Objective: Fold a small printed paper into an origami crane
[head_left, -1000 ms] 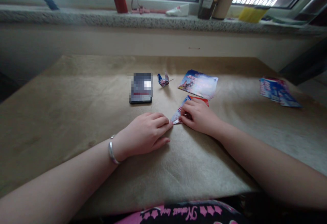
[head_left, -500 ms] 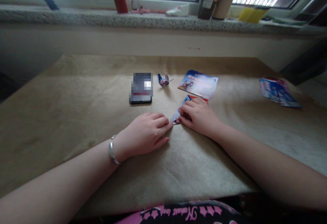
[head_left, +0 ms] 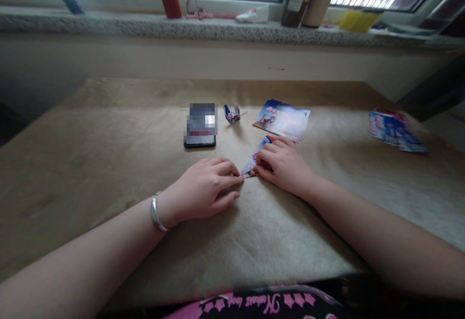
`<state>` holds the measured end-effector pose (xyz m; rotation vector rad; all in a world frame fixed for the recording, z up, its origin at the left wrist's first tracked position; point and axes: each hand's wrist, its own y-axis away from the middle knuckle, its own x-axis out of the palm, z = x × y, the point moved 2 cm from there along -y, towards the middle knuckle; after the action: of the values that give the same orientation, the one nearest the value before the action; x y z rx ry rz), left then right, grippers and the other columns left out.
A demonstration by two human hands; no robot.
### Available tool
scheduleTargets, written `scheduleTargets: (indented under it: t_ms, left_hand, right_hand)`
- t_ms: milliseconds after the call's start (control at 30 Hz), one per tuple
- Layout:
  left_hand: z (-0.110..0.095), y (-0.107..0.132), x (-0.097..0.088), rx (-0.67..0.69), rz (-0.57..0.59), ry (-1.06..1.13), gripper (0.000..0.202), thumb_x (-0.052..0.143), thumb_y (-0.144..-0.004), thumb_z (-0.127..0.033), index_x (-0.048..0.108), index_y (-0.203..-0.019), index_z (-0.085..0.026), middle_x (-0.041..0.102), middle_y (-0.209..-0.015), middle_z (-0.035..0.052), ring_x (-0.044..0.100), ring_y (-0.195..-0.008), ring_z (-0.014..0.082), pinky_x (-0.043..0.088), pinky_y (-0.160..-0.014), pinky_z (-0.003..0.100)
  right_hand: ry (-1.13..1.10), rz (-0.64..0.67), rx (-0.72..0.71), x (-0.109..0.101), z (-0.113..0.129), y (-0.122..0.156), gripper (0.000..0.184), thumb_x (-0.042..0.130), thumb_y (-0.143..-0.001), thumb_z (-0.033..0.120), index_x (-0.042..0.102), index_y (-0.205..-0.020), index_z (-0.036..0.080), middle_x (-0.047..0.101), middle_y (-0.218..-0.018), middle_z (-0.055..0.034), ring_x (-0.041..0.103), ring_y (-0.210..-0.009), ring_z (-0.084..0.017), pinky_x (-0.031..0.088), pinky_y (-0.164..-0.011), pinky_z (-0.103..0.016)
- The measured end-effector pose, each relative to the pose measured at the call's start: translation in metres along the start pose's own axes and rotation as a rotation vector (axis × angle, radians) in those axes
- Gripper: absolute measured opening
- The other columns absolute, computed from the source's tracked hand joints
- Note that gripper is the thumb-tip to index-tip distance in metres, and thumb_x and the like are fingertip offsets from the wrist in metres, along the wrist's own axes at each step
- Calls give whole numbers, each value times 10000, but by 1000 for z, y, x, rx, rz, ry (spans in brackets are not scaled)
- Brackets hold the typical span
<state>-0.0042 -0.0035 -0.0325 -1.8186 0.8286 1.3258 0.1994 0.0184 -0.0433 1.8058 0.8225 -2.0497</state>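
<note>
A folded piece of printed paper point(head_left: 250, 166), blue, white and red, lies on the table with a narrow point toward the left. My right hand point(head_left: 284, 166) rests over it, fingers curled and pressing it against the tabletop, hiding much of its right side. At the pointed tip, a fingertip of my left hand point(head_left: 209, 188) touches the paper. That hand is palm down with its fingers apart, a silver bracelet on the wrist. Just beyond sits a small folded paper figure point(head_left: 232, 114) of similar print, with raised flaps.
A phone point(head_left: 200, 125), its screen blurred out, lies left of the figure. One stack of printed sheets point(head_left: 282, 119) is behind my right hand; another fanned stack point(head_left: 395, 131) lies far right on the table point(head_left: 109, 173). Bottles and small items stand on the stone windowsill point(head_left: 127, 25).
My left hand has shifted slightly left, its fingertip now at the very tip of the paper. My right hand stays almost in place on the paper.
</note>
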Motion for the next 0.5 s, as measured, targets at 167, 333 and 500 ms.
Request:
scheduleTargets:
  t_ms: [167,333,500]
  left_hand:
    - [3,1,-1,16,7,32,290,491,-886,-300,666,-1096,-205,638,-1066,76,573,-998,210,473,-914,374]
    - [7,0,-3,47,-3,107,268,480,-898,-276,679,-1065,-210,657,-1073,66,580,-1008,197,476,-924,367]
    - [10,0,-4,73,-26,154,241,480,-900,-240,693,-1010,-214,674,-1075,52,592,-1017,180,473,-934,352]
  right_hand:
    - [-3,-12,6,0,0,2,178,551,-851,357,597,-768,206,635,-823,-35,512,-873,-212,292,-973,-371]
    - [20,-22,31,-3,4,5,301,550,-830,499,603,-789,205,638,-846,-52,521,-872,-229,258,-1003,-424]
    - [27,-17,81,-4,6,5,338,574,-793,538,607,-776,203,643,-836,-60,534,-866,-241,261,-985,-455]
